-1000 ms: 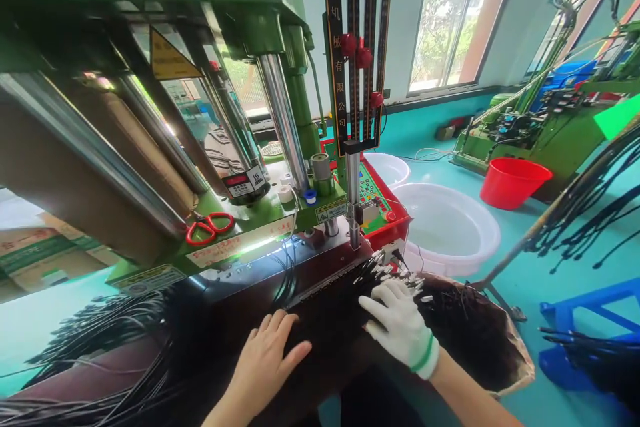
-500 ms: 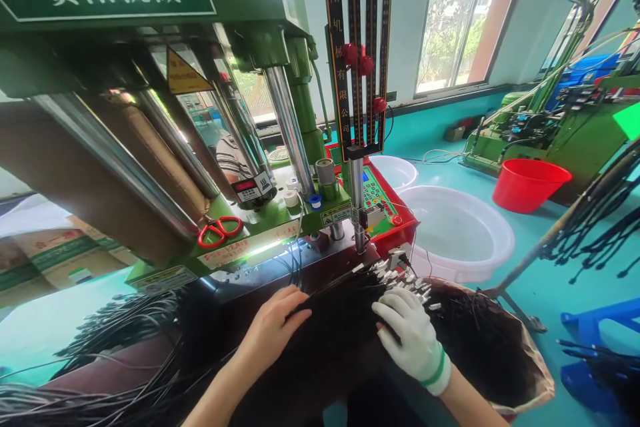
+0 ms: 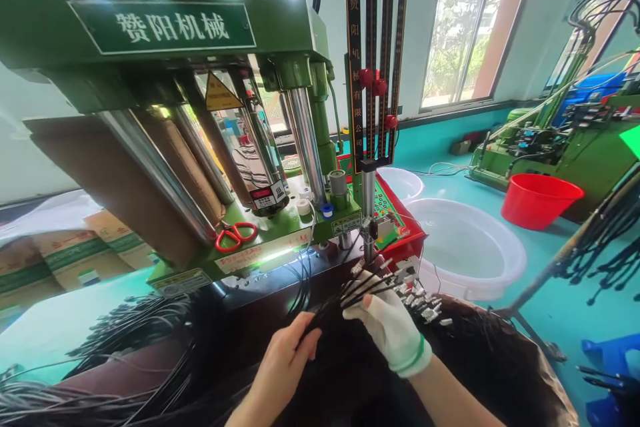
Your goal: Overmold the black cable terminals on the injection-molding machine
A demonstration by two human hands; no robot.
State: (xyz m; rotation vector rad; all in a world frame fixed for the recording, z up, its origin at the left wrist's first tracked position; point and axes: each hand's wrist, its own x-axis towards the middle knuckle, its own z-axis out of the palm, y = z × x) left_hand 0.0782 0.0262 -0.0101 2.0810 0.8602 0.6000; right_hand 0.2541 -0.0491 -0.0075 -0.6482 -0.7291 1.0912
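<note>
My bare left hand pinches a few black cables between thumb and fingers, at the front edge of the green machine. Just to its right, my right hand, in a white glove with a green cuff and bare fingertips, is closed around the same cables near their connector ends. Several silvery-white connectors lie in a pile beside the glove. Dark cables spread below both hands, where single strands are hard to make out.
The green press stands ahead, with red scissors on its ledge. A red control panel, a white tub and a red bucket are to the right. Grey cables are coiled at left.
Both hands have closed on black cables, which are now lifted above the pile. My right hand has moved left, closer to my left hand. The camera view has shifted.
</note>
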